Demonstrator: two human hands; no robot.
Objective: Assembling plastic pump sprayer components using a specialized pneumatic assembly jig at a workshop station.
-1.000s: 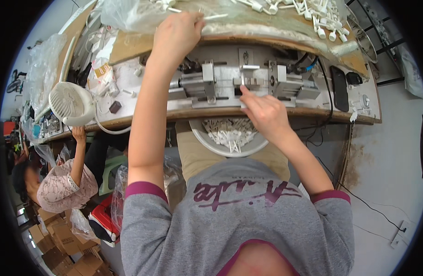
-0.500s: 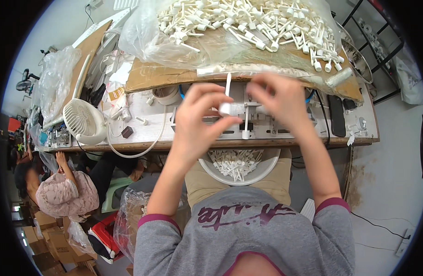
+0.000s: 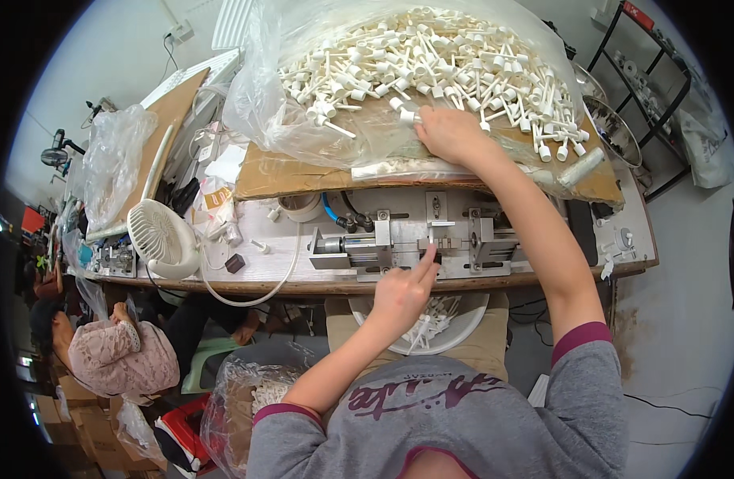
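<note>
My right hand (image 3: 455, 134) reaches over to the near edge of the heap of small white scoops (image 3: 431, 56). Its fingers are closed at a white scoop (image 3: 408, 116), whose cup pokes out to the left of the fingertips. My left hand (image 3: 402, 297) is at the metal clamping fixture (image 3: 370, 249) on the table edge, two fingers stretched forward and the thumb hidden. Those fingertips touch or nearly touch the dark block in the fixture's middle, just below a white piece (image 3: 440, 230) set there. More scoops lie in a bowl (image 3: 460, 339) on my lap, partly behind my left forearm.
The heap rests on plastic sheeting over a cardboard sheet (image 3: 303, 174). A white fan (image 3: 161, 238), a hose and a small dark block (image 3: 234, 263) are on the table's left. Another person (image 3: 119, 351) sits at the left. A black rack (image 3: 662, 104) stands at the right.
My right hand has moved from above the fixture out to the heap. My left hand, earlier raised beside an upright white scoop, has lowered to the fixture's front; that scoop has left its fingers.
</note>
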